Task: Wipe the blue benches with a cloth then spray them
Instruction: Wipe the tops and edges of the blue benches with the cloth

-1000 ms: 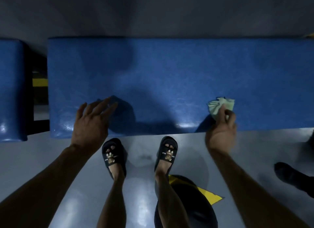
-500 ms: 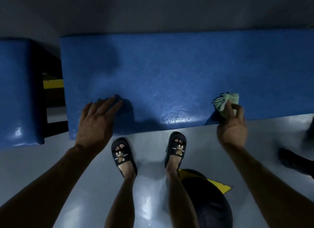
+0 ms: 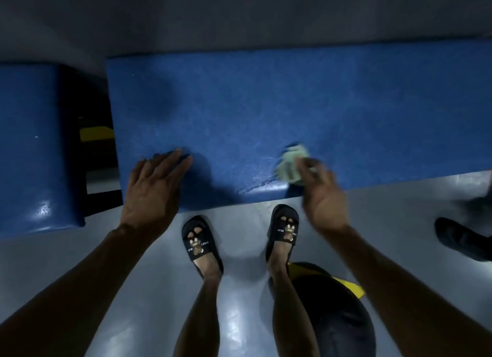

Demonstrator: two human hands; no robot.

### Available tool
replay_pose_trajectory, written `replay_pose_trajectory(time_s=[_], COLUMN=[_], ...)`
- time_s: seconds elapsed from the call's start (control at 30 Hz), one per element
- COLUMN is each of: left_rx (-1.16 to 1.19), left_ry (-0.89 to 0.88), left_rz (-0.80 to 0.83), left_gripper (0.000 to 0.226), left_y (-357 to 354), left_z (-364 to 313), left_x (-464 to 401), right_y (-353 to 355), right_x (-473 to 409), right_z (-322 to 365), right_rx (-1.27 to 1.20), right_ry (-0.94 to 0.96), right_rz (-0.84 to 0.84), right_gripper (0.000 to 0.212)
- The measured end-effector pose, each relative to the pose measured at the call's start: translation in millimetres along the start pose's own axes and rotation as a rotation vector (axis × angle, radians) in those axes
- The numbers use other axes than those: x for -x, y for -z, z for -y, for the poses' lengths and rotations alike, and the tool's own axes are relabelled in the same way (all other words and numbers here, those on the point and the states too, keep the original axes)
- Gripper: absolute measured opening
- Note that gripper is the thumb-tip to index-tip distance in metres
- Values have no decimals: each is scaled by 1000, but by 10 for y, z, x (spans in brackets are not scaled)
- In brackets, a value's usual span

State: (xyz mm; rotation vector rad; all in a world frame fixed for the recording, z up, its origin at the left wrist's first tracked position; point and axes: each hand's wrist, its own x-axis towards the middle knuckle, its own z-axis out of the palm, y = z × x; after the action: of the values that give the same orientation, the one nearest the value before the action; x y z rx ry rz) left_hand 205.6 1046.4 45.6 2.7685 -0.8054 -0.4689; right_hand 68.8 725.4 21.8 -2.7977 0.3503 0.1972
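A long blue padded bench runs across the view in front of me. My left hand rests flat on its near left edge, fingers straight. My right hand grips a crumpled pale green cloth and presses it on the bench's near edge; hand and cloth are motion-blurred. A wet sheen shows on the bench just left of the cloth. A second blue bench stands at the left, apart from the first. No spray bottle is in view.
A dark gap with a yellow bar separates the two benches. My feet in black slides stand on the glossy grey floor. Another person's dark shoe is at the right edge.
My right hand has swept the cloth leftward along the bench's near edge. The view has drifted, so both benches sit further right and lower in frame. My left hand stays planted.
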Motion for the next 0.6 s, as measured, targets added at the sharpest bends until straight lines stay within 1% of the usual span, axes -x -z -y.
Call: replay_pose_trajectory(time_s=[0.07,0.1,0.13,0.17,0.2,0.23,0.3,0.33,0.4,0.43,0.47,0.5,0.53,0.6], left_rx=[7,7,9,13,18,21,22,20,19,20,20,18,13,-3], left_ry=[3,2,3,8,13,17,21,20,15,15,18,25,32,48], left_rz=[6,16,22,23,23,25,19,19,40,48,58,71,81,91], left_gripper=[56,56,57,57,57,55,51,51,53,53,56,61,65,67], left_y=[-11,-19,-22,-16,-16,-18,-18,-11,10,12,11,11,8,5], left_z=[33,49,66,74,73,60,27,11,-14,-11,-2,7,11,-5], left_x=[3,9,13,13,8,0,-35,-54,-85,-97,-106,-115,-123,-143], right_y=[172,159,70,-50,-183,-307,-491,-504,-408,-321,-257,-171,-72,158], right_x=[-43,-74,-114,-136,-136,-112,1,57,53,-5,-56,-98,-137,-183], right_z=[-286,-279,-158,54,336,641,1150,1298,1263,1110,882,634,351,-147], right_rx=[-6,-4,-13,-37,-69,-105,-120,-113,-64,-22,23,50,52,30], right_ry=[-222,-342,-443,-497,-489,-414,-173,-39,191,263,292,265,192,-29], right_rz=[-65,-106,-139,-151,-153,-153,-120,-66,93,137,148,131,95,7], right_gripper=[68,68,70,72,73,72,67,68,73,75,73,69,64,59])
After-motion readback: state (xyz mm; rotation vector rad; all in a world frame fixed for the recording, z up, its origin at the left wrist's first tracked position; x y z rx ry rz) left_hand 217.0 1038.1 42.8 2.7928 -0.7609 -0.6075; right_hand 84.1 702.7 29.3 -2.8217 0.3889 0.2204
